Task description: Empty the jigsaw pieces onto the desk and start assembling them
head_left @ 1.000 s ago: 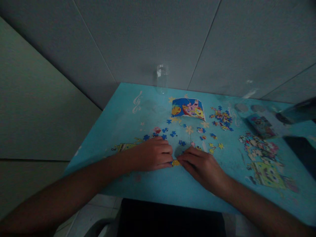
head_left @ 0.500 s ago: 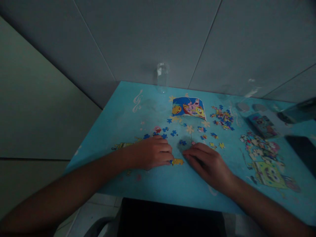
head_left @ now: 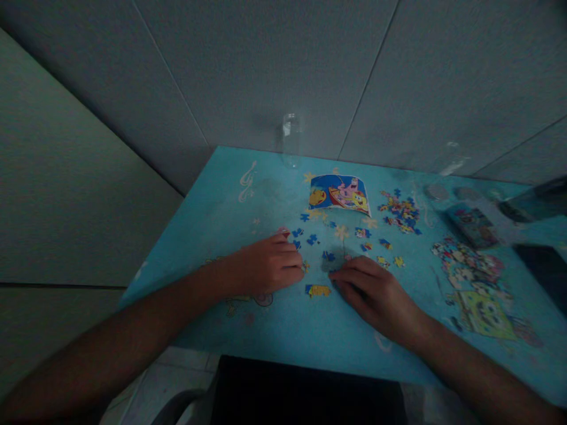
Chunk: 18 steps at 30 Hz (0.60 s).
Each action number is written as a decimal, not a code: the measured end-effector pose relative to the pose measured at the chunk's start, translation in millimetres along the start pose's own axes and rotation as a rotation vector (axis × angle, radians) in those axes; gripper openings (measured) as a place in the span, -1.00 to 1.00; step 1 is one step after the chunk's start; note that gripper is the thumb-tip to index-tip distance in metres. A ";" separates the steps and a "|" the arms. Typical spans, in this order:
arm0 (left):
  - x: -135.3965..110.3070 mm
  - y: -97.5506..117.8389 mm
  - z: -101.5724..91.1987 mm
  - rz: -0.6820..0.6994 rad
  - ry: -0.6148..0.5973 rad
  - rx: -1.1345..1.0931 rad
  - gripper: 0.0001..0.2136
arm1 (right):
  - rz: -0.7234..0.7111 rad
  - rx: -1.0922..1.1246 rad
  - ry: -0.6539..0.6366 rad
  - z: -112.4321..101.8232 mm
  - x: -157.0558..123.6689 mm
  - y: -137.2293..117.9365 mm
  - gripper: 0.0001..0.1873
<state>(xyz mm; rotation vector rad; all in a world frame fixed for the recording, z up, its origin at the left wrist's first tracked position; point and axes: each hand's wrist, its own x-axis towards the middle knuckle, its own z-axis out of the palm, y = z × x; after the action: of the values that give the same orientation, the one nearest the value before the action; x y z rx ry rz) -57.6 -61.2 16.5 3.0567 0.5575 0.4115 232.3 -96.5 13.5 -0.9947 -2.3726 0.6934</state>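
My left hand (head_left: pixel 281 264) is closed, with a small yellowish puzzle piece (head_left: pixel 305 267) at its fingertips. To the right, my right hand (head_left: pixel 374 290) pinches a small dark blue puzzle piece (head_left: pixel 332 273) between thumb and forefinger. Between and below the hands lies a short strip of joined yellow and blue pieces (head_left: pixel 318 290), touched by neither hand. Several loose blue pieces (head_left: pixel 312 239) are scattered just beyond. A printed cartoon picture card (head_left: pixel 339 193) lies behind them, its edges curled. Under my left hand part of the table is hidden.
A heap of puzzle pieces (head_left: pixel 401 211) lies right of the card, and another heap (head_left: pixel 469 265) farther right. A clear jar (head_left: pixel 291 141) stands by the wall. A small box (head_left: pixel 473 225) and a dark phone-like slab (head_left: pixel 543 268) lie on the blue table (head_left: pixel 199 218).
My left hand has moved up and slightly left, away from the joined yellow strip, which now shows fully. My right hand has hardly moved.
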 end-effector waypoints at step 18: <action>-3.3 -5.1 -0.2 -0.007 0.014 -0.004 -0.86 | -0.003 -0.003 -0.025 -1.2 -1.1 1.3 -0.77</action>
<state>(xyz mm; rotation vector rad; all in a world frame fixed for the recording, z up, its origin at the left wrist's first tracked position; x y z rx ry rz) -62.4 -57.5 15.6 3.0498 0.5671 0.4329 234.3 -96.2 13.4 -0.9896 -2.3973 0.7052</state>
